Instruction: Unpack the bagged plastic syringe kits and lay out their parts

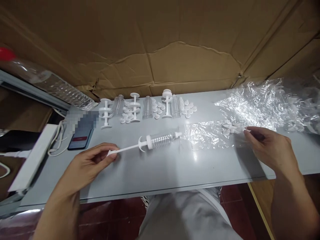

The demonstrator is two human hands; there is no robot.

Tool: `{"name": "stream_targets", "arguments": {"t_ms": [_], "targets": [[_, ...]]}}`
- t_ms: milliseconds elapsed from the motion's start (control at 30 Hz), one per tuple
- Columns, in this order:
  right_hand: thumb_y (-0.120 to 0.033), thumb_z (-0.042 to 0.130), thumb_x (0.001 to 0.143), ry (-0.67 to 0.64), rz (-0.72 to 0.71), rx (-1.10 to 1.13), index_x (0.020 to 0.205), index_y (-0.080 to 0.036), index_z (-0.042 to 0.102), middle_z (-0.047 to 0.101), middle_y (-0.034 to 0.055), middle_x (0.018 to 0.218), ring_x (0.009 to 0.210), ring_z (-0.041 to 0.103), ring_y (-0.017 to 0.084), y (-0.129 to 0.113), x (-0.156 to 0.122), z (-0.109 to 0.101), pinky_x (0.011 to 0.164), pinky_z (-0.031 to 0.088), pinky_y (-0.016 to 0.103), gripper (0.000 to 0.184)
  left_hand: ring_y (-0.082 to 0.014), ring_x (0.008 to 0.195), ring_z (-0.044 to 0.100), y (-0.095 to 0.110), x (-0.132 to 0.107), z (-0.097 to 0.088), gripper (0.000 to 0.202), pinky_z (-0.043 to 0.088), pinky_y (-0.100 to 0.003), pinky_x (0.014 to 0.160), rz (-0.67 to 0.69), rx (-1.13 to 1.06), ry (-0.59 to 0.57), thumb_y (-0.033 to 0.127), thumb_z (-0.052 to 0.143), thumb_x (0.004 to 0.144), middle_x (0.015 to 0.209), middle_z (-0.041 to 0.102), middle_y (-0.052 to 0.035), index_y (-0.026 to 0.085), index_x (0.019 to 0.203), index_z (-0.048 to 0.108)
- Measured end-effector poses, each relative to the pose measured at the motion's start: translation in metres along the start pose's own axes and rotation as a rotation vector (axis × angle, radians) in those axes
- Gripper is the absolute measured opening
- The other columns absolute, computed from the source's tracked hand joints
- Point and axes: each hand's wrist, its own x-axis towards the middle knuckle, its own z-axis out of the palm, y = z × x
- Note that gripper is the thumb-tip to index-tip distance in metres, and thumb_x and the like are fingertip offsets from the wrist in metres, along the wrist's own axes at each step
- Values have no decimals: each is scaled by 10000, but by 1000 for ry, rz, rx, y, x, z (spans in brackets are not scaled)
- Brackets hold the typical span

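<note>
My left hand (87, 163) pinches the end of the white plunger rod of an icing syringe (162, 141). The rod is drawn out, and the clear ribbed barrel lies to the right with its white nozzle at the mouth end of a clear plastic bag (208, 135). My right hand (273, 150) is closed on the other end of that bag. Small white nozzles (231, 128) lie inside the bag, beside my right fingertips. Whether the syringe tip is inside the bag or only touching it, I cannot tell.
Along the back stand white plunger parts (106, 113), clear barrels (148, 107) and piles of white nozzles (188, 108). Clear bags (260, 103) heap at the right. On the left are a phone (79, 138), a power strip (35, 156) and a large bottle (50, 83). Cardboard (140, 43) walls the back.
</note>
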Motion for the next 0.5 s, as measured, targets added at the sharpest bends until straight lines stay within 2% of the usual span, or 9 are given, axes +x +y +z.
{"name": "stream_targets", "arguments": {"t_ms": [67, 133, 200, 233, 267, 300, 367, 433, 500], "targets": [[-493, 715, 875, 30, -14, -51, 1098, -246, 803, 807, 97, 950, 923, 760, 319, -5, 1, -8, 910, 549, 468, 344, -151, 692, 627, -1, -4, -7, 341, 532, -213, 604, -17, -31, 26, 570, 797, 853, 887, 759, -16, 230, 864, 778], [-500, 714, 883, 140, -62, -46, 1095, -240, 805, 807, 103, 998, 904, 758, 302, -19, -1, -12, 924, 547, 473, 348, -139, 682, 632, 3, -3, -8, 306, 537, -208, 606, -12, -75, 49, 522, 811, 859, 894, 755, -1, 219, 852, 771], [-508, 693, 914, 200, -149, 120, 1103, -234, 806, 802, 102, 1016, 861, 755, 259, -45, -7, -12, 872, 572, 431, 352, -135, 664, 637, 13, 4, -4, 305, 537, -213, 594, 16, -119, 56, 500, 818, 856, 894, 751, -14, 200, 839, 764], [-528, 681, 933, 141, -202, 265, 1135, -225, 800, 797, 100, 1012, 829, 747, 234, -60, -9, -9, 808, 589, 391, 383, -139, 662, 641, 20, 9, 0, 309, 537, -220, 588, 41, -143, 46, 496, 818, 853, 892, 750, -28, 193, 834, 760], [-552, 661, 950, 3, -270, 402, 1175, -213, 789, 792, 99, 999, 789, 734, 212, -76, -12, -5, 742, 595, 358, 427, -148, 676, 649, 27, 14, 5, 307, 542, -229, 593, 71, -165, 29, 492, 813, 854, 901, 749, -42, 191, 832, 759], [-575, 645, 963, -169, -316, 480, 1220, -210, 770, 785, 93, 1007, 776, 725, 201, -92, -13, 0, 689, 588, 334, 463, -156, 697, 654, 35, 20, 10, 297, 544, -236, 598, 108, -181, 1, 483, 808, 858, 906, 748, -53, 192, 832, 760], [-615, 635, 969, -402, -378, 552, 1182, -214, 766, 757, 53, 912, 693, 680, 164, -120, -12, 12, 616, 549, 293, 472, -167, 744, 657, 50, 32, 22, 250, 551, -242, 621, 183, -207, -58, 445, 802, 869, 907, 744, -61, 199, 841, 768], [-665, 643, 950, -536, -374, 603, 989, -203, 766, 674, 7, 748, 604, 611, 133, -140, -7, 25, 558, 491, 265, 479, -167, 789, 662, 62, 42, 33, 203, 569, -247, 674, 225, -243, -90, 400, 797, 887, 912, 740, -58, 201, 857, 772], [-717, 644, 923, -594, -340, 651, 760, -193, 676, 563, -25, 623, 537, 543, 111, -152, 0, 36, 516, 429, 248, 549, -162, 807, 683, 71, 48, 45, 205, 607, -270, 745, 212, -335, -110, 402, 767, 924, 960, 743, -61, 197, 930, 776]]}}
